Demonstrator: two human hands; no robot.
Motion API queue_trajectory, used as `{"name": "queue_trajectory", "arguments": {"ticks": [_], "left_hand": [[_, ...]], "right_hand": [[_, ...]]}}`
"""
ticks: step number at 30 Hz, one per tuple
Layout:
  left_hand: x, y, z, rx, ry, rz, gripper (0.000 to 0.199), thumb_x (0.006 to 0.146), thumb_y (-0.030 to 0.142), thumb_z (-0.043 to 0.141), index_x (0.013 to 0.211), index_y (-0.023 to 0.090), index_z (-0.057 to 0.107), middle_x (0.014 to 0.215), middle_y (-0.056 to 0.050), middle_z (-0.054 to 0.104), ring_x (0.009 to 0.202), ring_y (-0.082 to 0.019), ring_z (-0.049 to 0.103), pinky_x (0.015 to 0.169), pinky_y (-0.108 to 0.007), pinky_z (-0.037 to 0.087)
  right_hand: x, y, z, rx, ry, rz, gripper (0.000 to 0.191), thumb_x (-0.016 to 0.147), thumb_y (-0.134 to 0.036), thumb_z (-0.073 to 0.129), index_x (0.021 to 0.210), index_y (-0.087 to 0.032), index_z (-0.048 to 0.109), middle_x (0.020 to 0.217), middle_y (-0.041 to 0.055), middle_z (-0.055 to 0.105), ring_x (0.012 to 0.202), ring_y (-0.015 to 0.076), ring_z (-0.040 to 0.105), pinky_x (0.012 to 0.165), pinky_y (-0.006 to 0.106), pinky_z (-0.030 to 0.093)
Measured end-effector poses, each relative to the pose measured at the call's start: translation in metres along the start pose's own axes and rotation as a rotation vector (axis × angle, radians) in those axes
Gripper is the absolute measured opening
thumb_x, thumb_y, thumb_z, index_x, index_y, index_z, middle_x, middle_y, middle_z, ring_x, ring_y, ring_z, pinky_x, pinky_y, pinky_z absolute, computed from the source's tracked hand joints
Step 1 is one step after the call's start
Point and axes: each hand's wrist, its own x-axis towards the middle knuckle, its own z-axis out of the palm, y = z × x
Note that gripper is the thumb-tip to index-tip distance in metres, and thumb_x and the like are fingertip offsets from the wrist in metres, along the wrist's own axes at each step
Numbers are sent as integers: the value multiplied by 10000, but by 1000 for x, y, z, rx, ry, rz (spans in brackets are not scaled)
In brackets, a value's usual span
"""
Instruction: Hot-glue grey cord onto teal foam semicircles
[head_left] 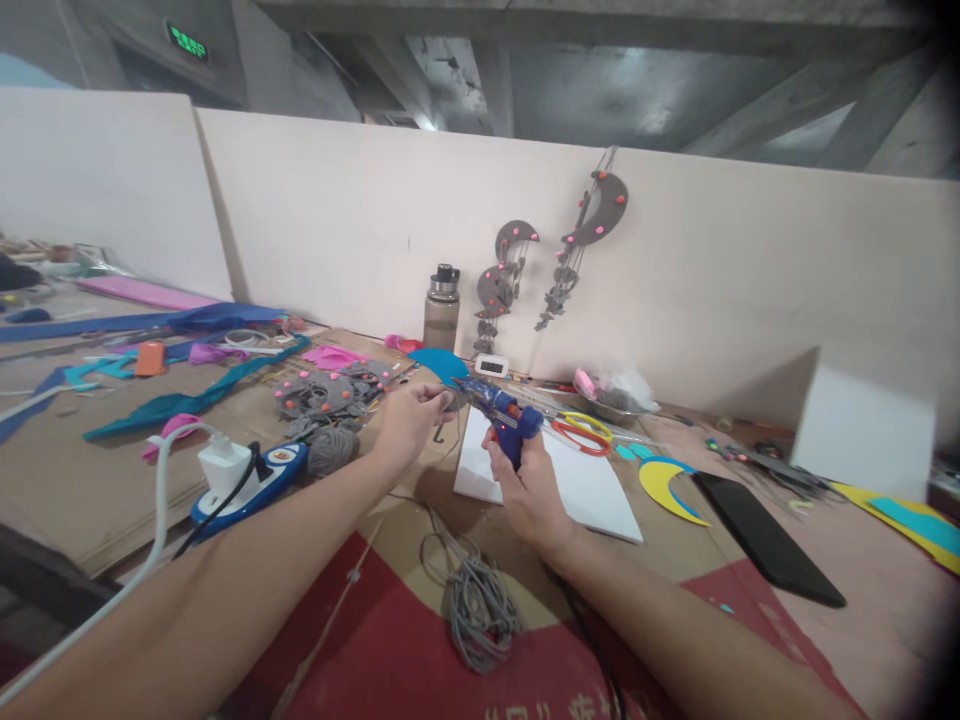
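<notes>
My right hand [529, 490] is wrapped round a blue hot glue gun [510, 425], whose nozzle points left toward my other hand. My left hand [416, 420] is closed in a pinch beside the nozzle, with a thin grey cord [459, 432] at its fingertips; anything else between the fingers is too small to make out. Just behind the nozzle lies a blue crescent [439, 364]. White board [577, 490] lies under the glue gun. A coiled bundle of grey cord [481, 610] rests on the cardboard nearer to me.
To the left are a power strip [289, 462] with a white plug, a grey yarn ball [331, 452] and grey dotted felt pieces [330, 392]. A bottle [442, 310] stands behind. Scissors [581, 434], a yellow crescent [667, 488] and a phone [769, 535] lie right. Moon hangings [600, 210] hang on the white panel.
</notes>
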Motion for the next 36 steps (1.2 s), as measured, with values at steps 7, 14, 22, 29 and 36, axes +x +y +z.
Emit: {"name": "queue_trajectory", "arguments": {"ticks": [7,14,22,29,36], "left_hand": [[5,-2,-3,29,18,29,127,597,248,701,627,137,646,614,7,621,567,-108,582,625,-287,550],[5,-5,-6,218,-25,111,201,657,330,657,721,141,683,667,-31,669,572,-133,615,590,-265,526],[1,-1,-5,304,-6,128,180,655,308,643,720,149,695,663,-31,679,578,-146,622,568,-248,508],[0,3,-6,369,10,156,181,667,303,630,714,140,691,632,-30,673,578,-158,634,535,-231,475],[-2,6,-6,342,51,175,119,645,253,634,670,151,689,577,-20,655,599,-160,625,574,-233,475]], "right_hand": [[0,4,2,14,-3,10,218,887,-352,456,1039,-197,485,927,68,589,780,176,557,680,323,459],[1,1,1,-30,-13,18,232,882,-353,453,1038,-185,492,936,79,605,820,192,563,721,346,457],[1,0,2,-76,-16,24,248,878,-363,449,1039,-179,492,950,91,609,842,208,564,772,375,443],[1,2,2,-62,-15,37,243,878,-347,449,1048,-176,483,901,70,601,789,188,556,708,334,440],[2,3,2,-32,-6,50,234,876,-335,450,1051,-181,477,903,66,590,761,175,547,671,315,439]]}}
